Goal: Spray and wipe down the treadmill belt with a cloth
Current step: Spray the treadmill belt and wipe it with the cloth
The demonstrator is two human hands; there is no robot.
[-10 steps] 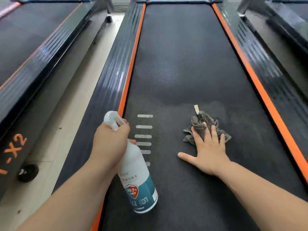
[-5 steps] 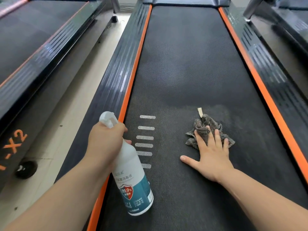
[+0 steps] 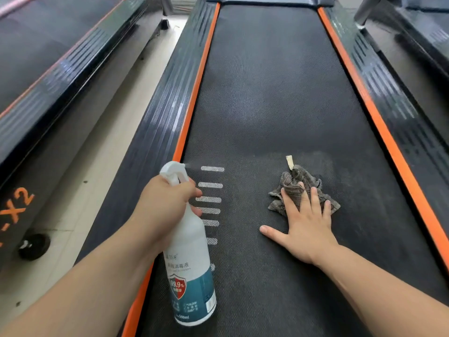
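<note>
The black treadmill belt [image 3: 274, 93] runs away from me between two orange stripes. My left hand [image 3: 165, 205] grips the neck of a white spray bottle [image 3: 192, 276] with a teal label, its nozzle aimed up the belt. A crumpled grey cloth [image 3: 298, 183] with a small tag lies on the belt to the right. My right hand [image 3: 303, 222] presses flat on the cloth's near edge, fingers straight and thumb spread on the belt. A paler patch shows on the belt around the cloth.
Ribbed black side rails [image 3: 160, 132] [image 3: 398, 110] flank the belt. White dash marks [image 3: 210, 198] lie near the left edge of the belt. Another treadmill [image 3: 36, 76] stands to the left across a strip of pale floor [image 3: 80, 198], and one more at the right.
My left hand and the bottle have shifted slightly left then forward, the nozzle rising. My right hand and the cloth stay in nearly the same place on the belt.
</note>
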